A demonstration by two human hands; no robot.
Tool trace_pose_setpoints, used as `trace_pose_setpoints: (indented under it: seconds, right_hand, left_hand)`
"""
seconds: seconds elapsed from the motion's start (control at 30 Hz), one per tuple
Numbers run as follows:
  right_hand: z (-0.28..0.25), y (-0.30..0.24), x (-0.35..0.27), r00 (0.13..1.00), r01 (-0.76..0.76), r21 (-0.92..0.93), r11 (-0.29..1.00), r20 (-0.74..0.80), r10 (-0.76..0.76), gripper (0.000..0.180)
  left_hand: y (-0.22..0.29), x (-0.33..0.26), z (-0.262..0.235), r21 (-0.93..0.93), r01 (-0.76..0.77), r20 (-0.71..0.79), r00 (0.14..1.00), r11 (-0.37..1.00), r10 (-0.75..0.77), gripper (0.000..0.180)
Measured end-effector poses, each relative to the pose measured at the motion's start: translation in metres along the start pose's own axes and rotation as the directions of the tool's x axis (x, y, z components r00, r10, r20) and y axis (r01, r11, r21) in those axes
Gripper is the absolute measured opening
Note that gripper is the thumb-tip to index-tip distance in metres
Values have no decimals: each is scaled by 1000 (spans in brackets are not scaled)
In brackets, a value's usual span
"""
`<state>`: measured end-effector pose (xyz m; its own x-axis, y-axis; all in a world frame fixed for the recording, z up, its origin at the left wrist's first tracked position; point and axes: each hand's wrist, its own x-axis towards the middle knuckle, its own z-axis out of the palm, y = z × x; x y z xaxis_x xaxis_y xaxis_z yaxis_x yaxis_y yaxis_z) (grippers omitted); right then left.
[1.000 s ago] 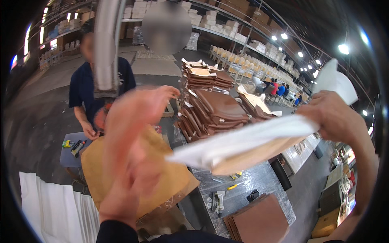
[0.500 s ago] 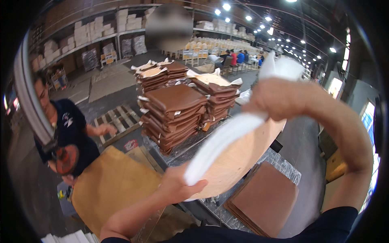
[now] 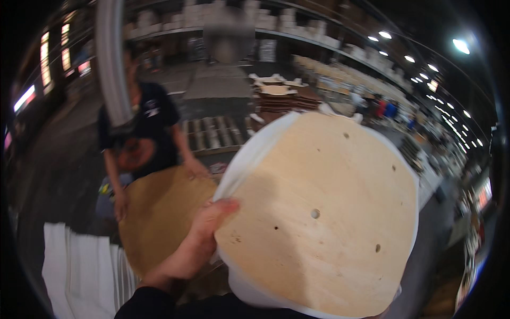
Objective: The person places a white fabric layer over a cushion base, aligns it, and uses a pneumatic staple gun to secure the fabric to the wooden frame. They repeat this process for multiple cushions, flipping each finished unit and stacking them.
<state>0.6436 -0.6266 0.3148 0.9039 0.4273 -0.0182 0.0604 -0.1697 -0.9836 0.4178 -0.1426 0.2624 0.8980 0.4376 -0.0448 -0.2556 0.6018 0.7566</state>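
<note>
In front of me I hold up a wooden seat board (image 3: pixel 340 196), pale plywood with several small holes and rounded corners. White padding (image 3: pixel 255 151) wraps round its edges, and its bare wooden face is turned toward me. My left hand (image 3: pixel 204 226) grips the board's left edge, thumb on the wood and the other fingers behind it. Of my right hand only a sliver of skin (image 3: pixel 392 308) shows at the board's lower right corner, its fingers hidden. Beyond my left forearm lies a tan sheet-like panel (image 3: pixel 159 212).
Across the tan panel stands a co-worker in a dark shirt (image 3: pixel 154 127), both hands at its edges. White folded sheets (image 3: pixel 87 271) stand at the lower left. Behind the board are stacked brown seat covers (image 3: pixel 289 101) and a wooden pallet (image 3: pixel 212 133). A grey post (image 3: pixel 112 58) rises at the left.
The seat board has turned its bare wooden face toward me and come closer. My right hand has dropped from its upper edge to the lower right. The view has swung left; the co-worker now touches the tan panel.
</note>
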Motion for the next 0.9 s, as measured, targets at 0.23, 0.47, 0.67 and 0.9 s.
trace_pose_setpoints:
  seconds: [0.23, 0.47, 0.67, 0.9]
  right_hand:
    - [106, 76, 66, 932, -295, 384, 875, 320, 173, 62]
    - [202, 100, 121, 861, -394, 375, 839, 471, 193, 75]
    - [320, 101, 153, 809, -361, 301, 883, 572, 135, 79]
    - [446, 121, 198, 740, -329, 187, 926, 660, 130, 74]
  left_hand:
    - [-14, -57, -72, 0, -75, -248, 966, 997, 73, 39]
    - [-2, -108, -166, 0, -196, -526, 834, 981, 167, 46]
    - [27, -154, -269, 115, -217, -621, 746, 969, 241, 46]
    - [60, -180, -355, 147, -265, -636, 712, 953, 296, 45]
